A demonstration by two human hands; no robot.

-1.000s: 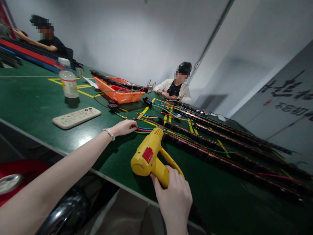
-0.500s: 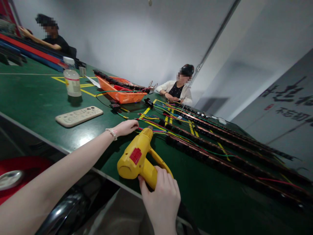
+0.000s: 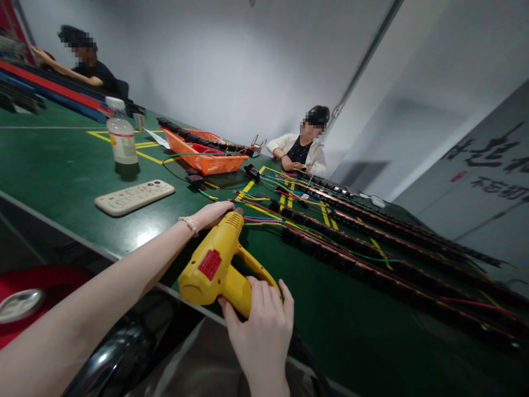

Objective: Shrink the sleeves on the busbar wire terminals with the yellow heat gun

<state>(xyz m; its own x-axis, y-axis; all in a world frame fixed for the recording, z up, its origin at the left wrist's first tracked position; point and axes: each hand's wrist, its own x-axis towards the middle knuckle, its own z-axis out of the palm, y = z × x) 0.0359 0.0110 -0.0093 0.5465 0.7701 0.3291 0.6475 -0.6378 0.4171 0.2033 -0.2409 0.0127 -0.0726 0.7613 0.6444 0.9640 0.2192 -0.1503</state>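
Observation:
My right hand (image 3: 260, 317) is wrapped round the handle of a yellow heat gun (image 3: 219, 242) with a red label. The gun's nozzle points away from me, right beside my left fingertips. Behind the nozzle, my left hand (image 3: 215, 213) is closed on the ends of the coloured wires (image 3: 262, 220); the heat gun partly hides these fingers. From there the wires run right to a long black-and-copper bar (image 3: 330, 255) on the green table (image 3: 330, 342). A bracelet circles my left wrist.
Left of my hands lie a phone (image 3: 136, 197) and a bottle (image 3: 123, 140). An orange basket (image 3: 221, 164) holds more bars. Other long bars (image 3: 397, 242) stretch to the right. Two people sit across the table, one (image 3: 300, 149) beyond the bars and one (image 3: 97, 71) at far left.
My right hand has moved the heat gun left, so its nozzle now overlaps my left fingertips and the wire ends there. The left hand has stayed almost in place.

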